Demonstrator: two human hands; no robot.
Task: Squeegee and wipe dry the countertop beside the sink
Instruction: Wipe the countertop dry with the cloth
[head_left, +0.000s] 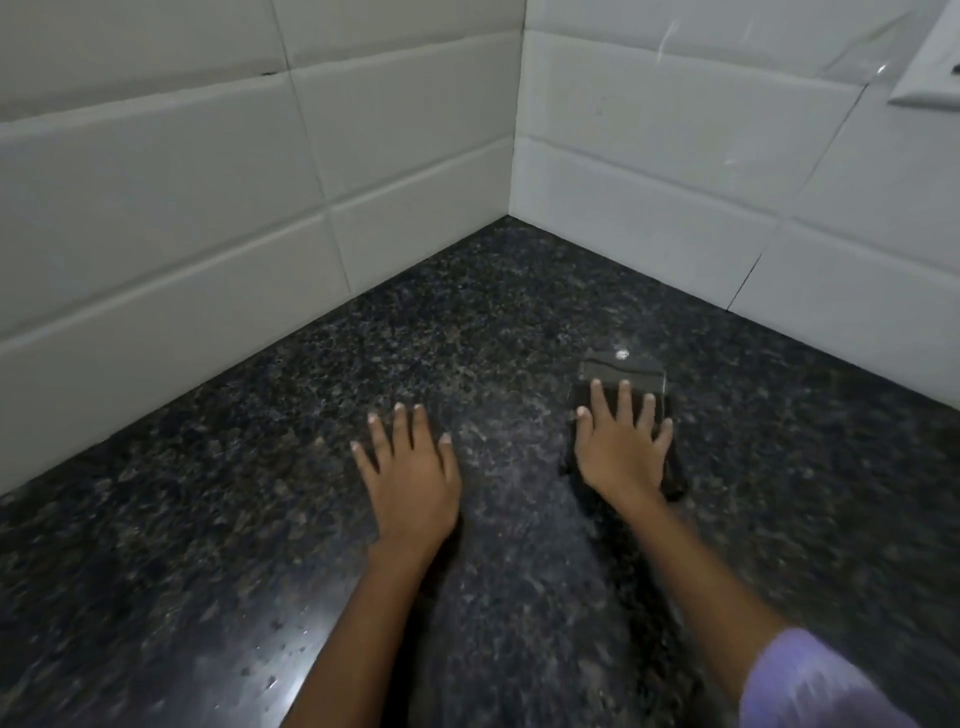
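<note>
On dark countertop (218, 519), left hand (410, 478) flat, spread, right hand (621, 452) flat pressing dark cloth (621, 371)

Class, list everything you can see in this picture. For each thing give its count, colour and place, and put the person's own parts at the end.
countertop: one, dark speckled stone, fills the lower picture and runs into the corner.
wall tiles: many, white, on both walls that meet at the corner behind the countertop.
switch plate: one, white, on the right wall at the top right edge, partly cut off.
cloth: one, dark, flat on the countertop under the right hand; whether it is a cloth or a pad is hard to tell.
sleeve: one, pale lilac, on the right arm at the bottom right.
left hand: one, palm down, fingers spread on the bare countertop.
right hand: one, palm down, pressing flat on the cloth.
</note>
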